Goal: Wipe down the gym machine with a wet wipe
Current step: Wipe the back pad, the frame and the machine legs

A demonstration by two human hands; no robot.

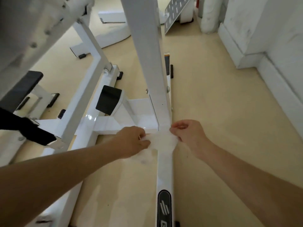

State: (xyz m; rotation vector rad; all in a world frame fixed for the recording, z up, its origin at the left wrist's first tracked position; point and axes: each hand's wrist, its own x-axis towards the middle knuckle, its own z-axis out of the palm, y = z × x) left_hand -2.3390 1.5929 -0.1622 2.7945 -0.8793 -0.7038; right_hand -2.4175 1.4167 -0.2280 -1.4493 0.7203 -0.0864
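A white gym machine fills the view, with a tall upright post point(147, 54) rising from a floor rail point(164, 174) that runs toward me. A white wet wipe point(161, 140) is stretched across the rail just below the post's foot. My left hand point(132, 141) pinches the wipe's left end, and my right hand point(188, 133) pinches its right end. Part of the wipe hangs down past the rail on the left side.
A cross beam point(124, 125) joins the rail from the left, carrying a black pad point(108, 99). More white frame and a black seat point(24, 86) stand at left. Beige floor point(221, 112) lies right of the rail, bounded by a white wall point(262, 38). A perforated plate point(177, 12) leans at the back.
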